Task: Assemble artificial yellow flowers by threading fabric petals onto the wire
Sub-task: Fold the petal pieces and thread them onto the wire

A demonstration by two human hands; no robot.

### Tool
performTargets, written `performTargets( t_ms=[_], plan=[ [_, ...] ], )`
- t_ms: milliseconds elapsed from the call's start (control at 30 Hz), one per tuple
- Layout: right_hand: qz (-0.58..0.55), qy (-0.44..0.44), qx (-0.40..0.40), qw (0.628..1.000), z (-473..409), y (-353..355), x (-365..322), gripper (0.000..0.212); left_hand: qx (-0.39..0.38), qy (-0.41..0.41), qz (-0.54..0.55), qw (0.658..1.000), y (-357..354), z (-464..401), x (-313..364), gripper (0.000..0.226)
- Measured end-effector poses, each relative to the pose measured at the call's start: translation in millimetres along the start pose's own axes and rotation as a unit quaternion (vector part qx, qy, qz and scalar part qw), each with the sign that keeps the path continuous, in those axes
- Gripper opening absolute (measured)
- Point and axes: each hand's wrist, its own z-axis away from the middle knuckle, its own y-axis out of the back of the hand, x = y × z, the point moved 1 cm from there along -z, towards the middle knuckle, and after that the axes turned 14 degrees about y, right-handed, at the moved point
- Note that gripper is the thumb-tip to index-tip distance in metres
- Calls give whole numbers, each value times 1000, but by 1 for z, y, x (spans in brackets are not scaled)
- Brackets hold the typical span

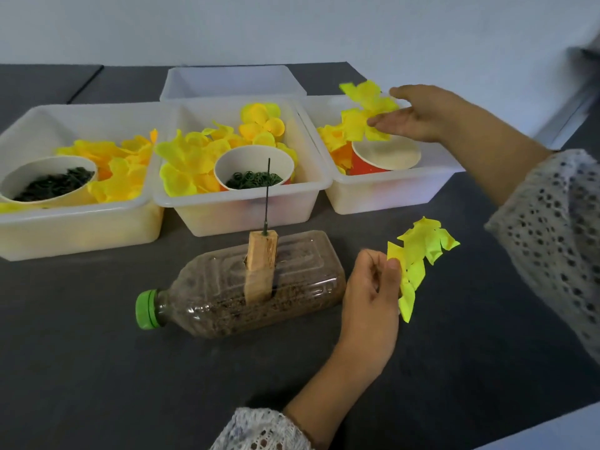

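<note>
A thin dark wire (267,193) stands upright in a wooden block (261,264) stuck through a soil-filled plastic bottle (256,287) lying on its side. The wire is bare. My left hand (370,300) pinches a bunch of bright yellow fabric petals (418,254) just right of the bottle. My right hand (422,113) reaches over the right tub (389,193), its fingers holding a yellow petal piece (367,108) above a red paper cup (384,155).
Three white tubs stand in a row behind the bottle. The left tub (78,228) and the middle tub (240,212) hold yellow and orange petals plus cups of small green rings (253,180). An empty tub (232,81) sits farther back. The table is dark grey.
</note>
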Motion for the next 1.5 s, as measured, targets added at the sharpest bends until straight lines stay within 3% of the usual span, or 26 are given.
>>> performTargets(
  t_ms=[67,133,200,267,300,367,433,500,600,700,833,933,1033,1167,1233,1367,1500],
  plan=[
    [33,15,-22,999,1,1,-3,52,5,-2,5,1000,0,0,1,27],
    [167,83,-30,982,12,2,-8,70,4,2,16,1000,0,0,1,25],
    [308,164,-8,937,31,7,-10,60,5,8,22,1000,-1,-1,1,24],
    [413,207,-20,887,54,11,-9,35,6,14,29,999,-1,0,3,23],
    [457,202,-61,864,67,14,-7,24,4,17,36,999,-1,0,4,23],
    [507,152,-192,827,93,18,2,35,0,21,50,999,0,1,6,22],
    [503,86,-331,794,118,22,10,47,0,26,61,998,0,2,9,21],
    [469,27,-435,768,134,26,16,39,-3,34,85,996,-1,2,10,20],
    [391,-18,-496,775,135,31,18,21,-37,70,134,988,-2,2,13,20],
    [361,16,-458,812,116,28,9,17,-78,94,178,976,0,0,15,22],
    [212,10,-254,944,59,15,-5,8,-90,67,116,987,1,5,13,27],
    [81,-9,-80,993,20,2,-5,19,-105,44,83,990,-1,8,13,24],
    [52,-17,-27,998,9,-13,-1,6,-114,49,55,991,-2,6,12,19],
    [290,26,-42,956,22,-16,-1,46,-113,67,36,991,-3,6,13,23],
    [353,85,-28,932,34,-15,-4,53,-116,65,40,990,-4,6,13,26],
    [360,135,-60,921,73,-15,-6,31,-132,51,16,990,-3,10,11,29],
    [347,155,-161,911,126,-23,5,11,-152,28,-53,987,-1,16,8,24]
  ],
)
